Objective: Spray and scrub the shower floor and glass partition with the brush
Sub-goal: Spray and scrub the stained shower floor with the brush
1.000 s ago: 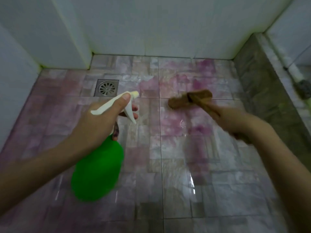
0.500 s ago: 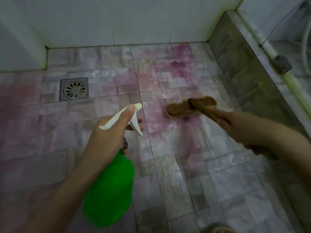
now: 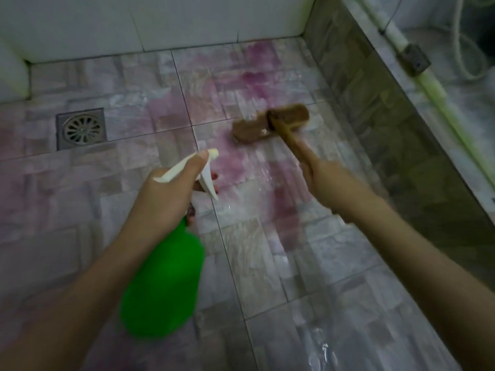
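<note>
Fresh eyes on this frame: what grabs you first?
The bright green spray bottle at lower centre, gripped by the left hand at its white trigger head. Next, the magenta stain on the wet shower floor, where the right hand holds a brown brush head down. A square metal drain sits at left.

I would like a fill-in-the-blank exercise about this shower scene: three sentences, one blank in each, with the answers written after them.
1. The left hand holds a spray bottle whose body is ____.
2. The right hand holds the brush by its ____.
3. The square metal drain lies to the ____ of the brush.

Answers: green; handle; left
</note>
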A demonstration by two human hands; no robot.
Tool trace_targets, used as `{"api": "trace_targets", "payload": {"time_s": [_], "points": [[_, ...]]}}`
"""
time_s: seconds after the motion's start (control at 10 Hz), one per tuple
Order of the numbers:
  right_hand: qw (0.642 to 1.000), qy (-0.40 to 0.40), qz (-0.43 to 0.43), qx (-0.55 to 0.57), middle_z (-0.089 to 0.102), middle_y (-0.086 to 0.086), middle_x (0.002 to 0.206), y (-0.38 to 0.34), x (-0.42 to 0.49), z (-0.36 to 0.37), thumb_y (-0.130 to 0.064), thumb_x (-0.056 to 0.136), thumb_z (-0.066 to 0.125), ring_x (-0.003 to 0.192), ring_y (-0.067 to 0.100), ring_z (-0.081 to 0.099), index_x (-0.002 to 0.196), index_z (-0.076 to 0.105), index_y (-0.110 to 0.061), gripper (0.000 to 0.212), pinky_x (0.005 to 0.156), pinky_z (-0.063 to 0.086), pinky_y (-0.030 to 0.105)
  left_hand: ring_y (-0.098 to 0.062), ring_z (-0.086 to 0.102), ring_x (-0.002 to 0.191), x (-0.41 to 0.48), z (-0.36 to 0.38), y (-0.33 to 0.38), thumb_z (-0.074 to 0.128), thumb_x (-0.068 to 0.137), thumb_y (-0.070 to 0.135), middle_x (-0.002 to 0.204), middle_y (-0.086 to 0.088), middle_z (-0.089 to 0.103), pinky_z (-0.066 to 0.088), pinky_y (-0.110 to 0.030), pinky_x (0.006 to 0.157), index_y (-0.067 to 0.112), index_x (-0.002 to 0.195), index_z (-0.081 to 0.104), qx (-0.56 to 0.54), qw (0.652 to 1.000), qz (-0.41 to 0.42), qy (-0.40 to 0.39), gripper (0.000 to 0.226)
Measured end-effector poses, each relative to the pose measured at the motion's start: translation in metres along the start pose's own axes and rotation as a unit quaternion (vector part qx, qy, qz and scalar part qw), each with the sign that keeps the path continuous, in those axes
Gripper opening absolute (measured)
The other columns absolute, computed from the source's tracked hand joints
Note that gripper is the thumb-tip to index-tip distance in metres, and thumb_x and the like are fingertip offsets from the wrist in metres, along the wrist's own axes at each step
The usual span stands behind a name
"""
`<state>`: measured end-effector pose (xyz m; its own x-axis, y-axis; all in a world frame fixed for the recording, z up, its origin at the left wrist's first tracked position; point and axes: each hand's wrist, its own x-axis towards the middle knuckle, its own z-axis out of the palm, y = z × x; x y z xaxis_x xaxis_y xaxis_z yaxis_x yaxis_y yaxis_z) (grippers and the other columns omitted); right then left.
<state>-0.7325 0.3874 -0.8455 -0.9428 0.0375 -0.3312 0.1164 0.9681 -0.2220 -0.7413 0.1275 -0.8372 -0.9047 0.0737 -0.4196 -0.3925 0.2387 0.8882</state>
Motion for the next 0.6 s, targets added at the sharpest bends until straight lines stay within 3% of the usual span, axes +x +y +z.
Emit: {"api": "trace_targets", "payload": {"time_s": [0.1,0.2,0.3,0.4,0.5,0.6], "points": [[0.999,-0.047,-0.011,-0.015,0.063,0.021,0.1,0.024,-0.024,-0.02,-0.038,0.101,0.026,0.073,0.036,0.065,0.114,-0.014,-0.083,0.062,0.069,0.057,0.046,0.003,0.056,0.05,-0.01,0.004,0.005,0.055,0.09,0.064,0.083,0.012,0.076,0.043,-0.011,0.041,0.027,0.098,0.077,0.016,1.0,0.011,0.02,0.044],[0.99,-0.134,0.033,0.011,0.063,0.011,0.092,0.019,-0.105,-0.027,-0.039,0.101,0.026,0.067,0.026,0.066,0.104,-0.007,-0.089,0.061,0.068,0.058,0.043,-0.023,0.062,0.069,-0.025,-0.001,0.011,0.052,0.094,0.061,0.087,0.01,0.079,0.047,-0.021,0.044,0.046,0.097,0.075,0.011,0.998,0.048,0.03,0.027],[0.997,-0.063,-0.033,0.021,0.057,0.011,0.072,0.001,-0.088,0.005,-0.026,0.103,0.029,0.052,0.02,0.05,0.132,-0.001,-0.069,0.06,0.058,0.051,0.038,-0.052,0.062,0.072,-0.04,-0.001,0.008,0.054,0.091,0.064,0.091,-0.008,0.079,0.052,-0.038,0.05,0.052,0.081,0.077,0.014,0.997,0.071,0.04,0.028],[0.998,-0.015,-0.053,0.044,0.062,0.02,0.082,0.005,-0.049,0.009,-0.028,0.103,0.03,0.049,0.024,0.048,0.145,0.008,-0.055,0.055,0.048,0.048,0.035,-0.048,0.068,0.083,-0.06,0.0,-0.003,0.054,0.092,0.064,0.09,0.001,0.08,0.053,-0.035,0.05,0.055,0.088,0.075,0.013,0.996,0.064,0.056,0.023],[0.995,-0.084,-0.001,0.052,0.062,0.012,0.089,0.02,-0.092,0.0,-0.035,0.102,0.03,0.045,0.019,0.053,0.141,0.018,-0.058,0.047,0.042,0.047,0.03,-0.034,0.073,0.096,-0.076,-0.001,-0.021,0.051,0.097,0.055,0.09,0.01,0.079,0.049,-0.026,0.05,0.043,0.106,0.073,0.008,0.997,0.048,0.062,0.027],[0.992,-0.058,0.002,0.11,0.062,0.007,0.076,0.012,-0.122,0.023,-0.029,0.102,0.035,0.044,0.018,0.053,0.144,0.025,-0.05,0.048,0.037,0.04,0.024,-0.042,0.072,0.092,-0.091,-0.001,-0.026,0.053,0.097,0.054,0.087,0.005,0.08,0.047,-0.025,0.044,0.034,0.089,0.079,-0.002,0.996,0.037,0.078,0.034]]}}
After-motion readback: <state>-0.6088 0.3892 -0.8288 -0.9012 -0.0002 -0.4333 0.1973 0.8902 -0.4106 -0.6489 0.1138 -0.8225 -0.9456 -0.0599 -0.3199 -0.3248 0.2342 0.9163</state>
